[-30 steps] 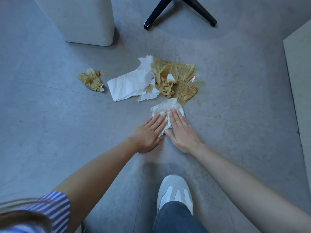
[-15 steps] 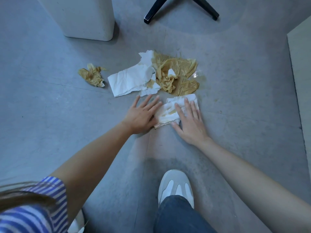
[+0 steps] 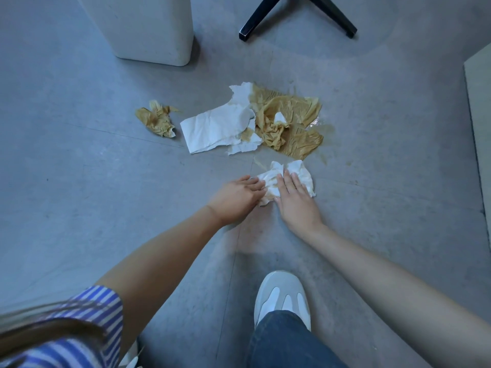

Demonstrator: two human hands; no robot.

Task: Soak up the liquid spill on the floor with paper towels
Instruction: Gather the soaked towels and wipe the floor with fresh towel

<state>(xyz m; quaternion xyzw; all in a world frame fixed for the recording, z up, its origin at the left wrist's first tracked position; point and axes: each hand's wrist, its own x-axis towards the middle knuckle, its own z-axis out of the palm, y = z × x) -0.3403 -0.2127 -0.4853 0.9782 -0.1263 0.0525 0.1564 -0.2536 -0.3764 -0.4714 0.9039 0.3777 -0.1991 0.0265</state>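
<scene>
A crumpled white paper towel (image 3: 300, 172) with light brown stains lies on the grey floor. My right hand (image 3: 295, 200) presses flat on it with straight fingers. My left hand (image 3: 237, 196) touches its left edge, fingers extended. Just beyond lie brown soaked towels (image 3: 287, 126) over the spill, with a thin brown liquid film (image 3: 325, 128) showing at their right edge. A mostly dry white towel (image 3: 215, 127) lies to their left. A small soaked wad (image 3: 156, 120) sits apart, further left.
A white bin-like box (image 3: 148, 27) stands at the back left. Black chair legs (image 3: 297, 14) spread at the back. A pale panel edge (image 3: 478, 102) runs along the right. My white shoe (image 3: 283, 296) stands below the hands.
Both hands slid the white towel forward and to the right, then back a little; it is more crumpled and carries more brown stain. The left hand's fingers drew together at its edge.
</scene>
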